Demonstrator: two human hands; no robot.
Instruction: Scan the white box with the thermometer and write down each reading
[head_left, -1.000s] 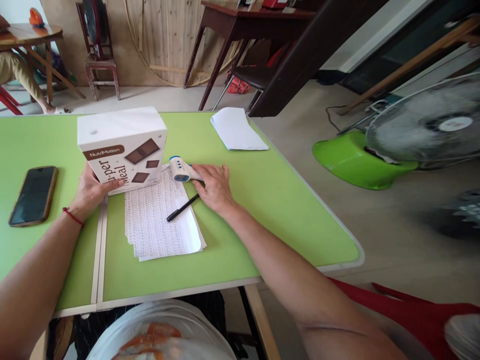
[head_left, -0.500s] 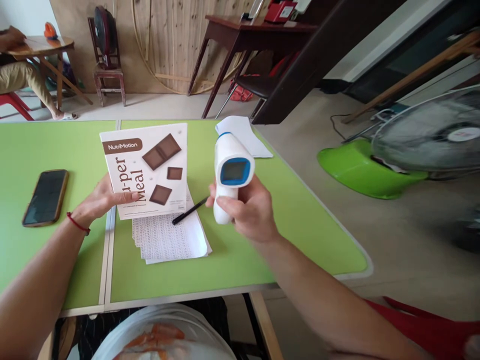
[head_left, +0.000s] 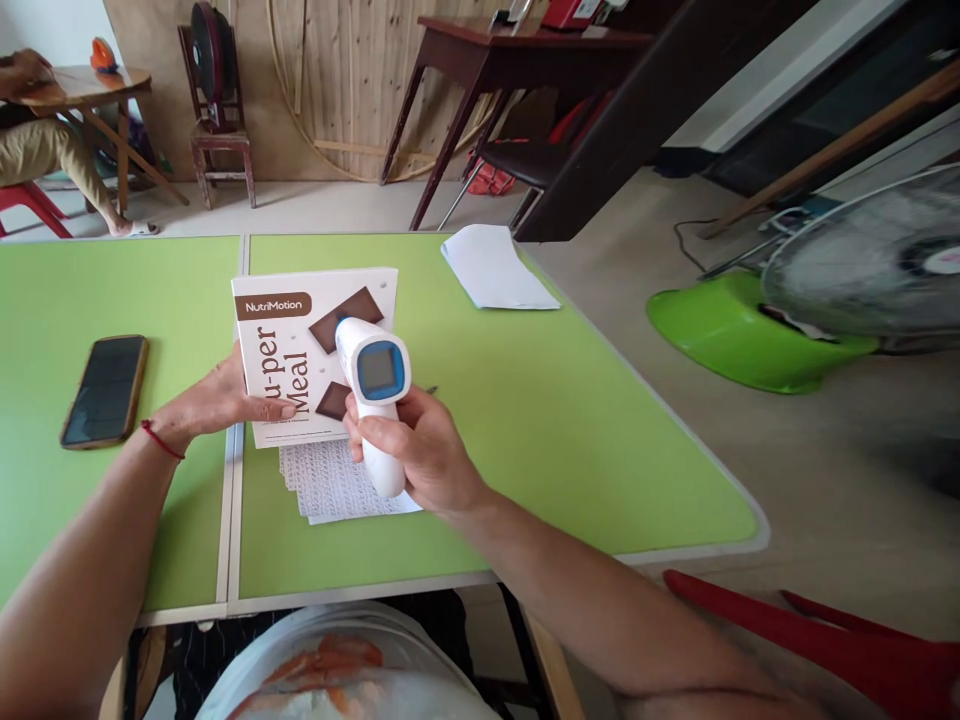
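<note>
My left hand (head_left: 229, 400) grips a white box (head_left: 271, 385) by its left side, thumb across the front. The box stands upright, with "NutriMotion" and chocolate pieces printed on it. In my right hand (head_left: 427, 445) is a white and blue infrared thermometer (head_left: 381, 385), fingers wrapped round its handle. Its small grey screen faces me, and its front end points at the box, covering part of the print. Handwritten sheets (head_left: 330, 485) lie on the green table (head_left: 570, 430) below both. Only the tip of a pen (head_left: 431, 389) shows behind my right hand.
A smartphone (head_left: 105, 390) lies on the table at the left. White papers (head_left: 499, 267) rest near the far edge. To the right stand a green plastic stool (head_left: 750, 335) and a large fan (head_left: 862, 260). A person (head_left: 52, 150) sits at a round table, far left.
My right hand has brought the thermometer leftward, from beside the box to in front of it. The box has tilted a little more upright. The pen is now mostly hidden.
</note>
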